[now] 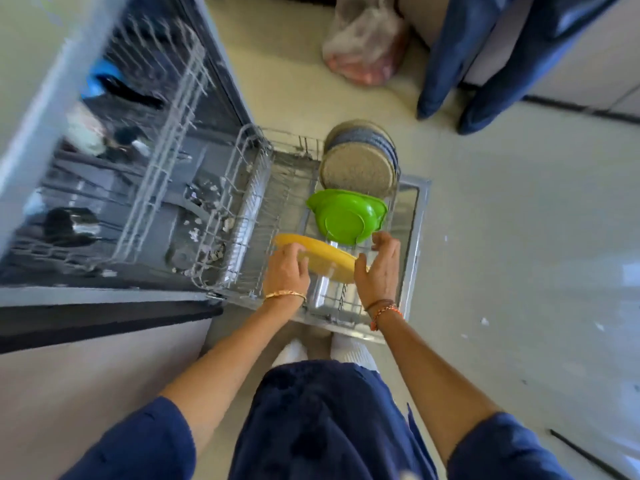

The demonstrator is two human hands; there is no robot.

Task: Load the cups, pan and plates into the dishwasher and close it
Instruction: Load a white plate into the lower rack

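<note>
The dishwasher's lower rack [242, 216] is pulled out over the open door [414, 237]. Beige and blue plates [360, 161] stand on edge at its far end, with a green plate [346, 216] standing just in front of them. A yellow plate [325, 256] lies tilted over the near part of the rack. My left hand [285, 271] grips its left rim and my right hand [379, 268] holds its right rim. The upper rack [166, 140] sticks out at the left, carrying a dark cup [71, 223] and a blue item [104, 79].
A plastic bag [367, 43] sits on the floor beyond the door. Another person's legs in blue trousers [485, 64] stand at the upper right. A counter edge [104, 317] runs along the left. My white-socked feet [349, 349] are just before the door.
</note>
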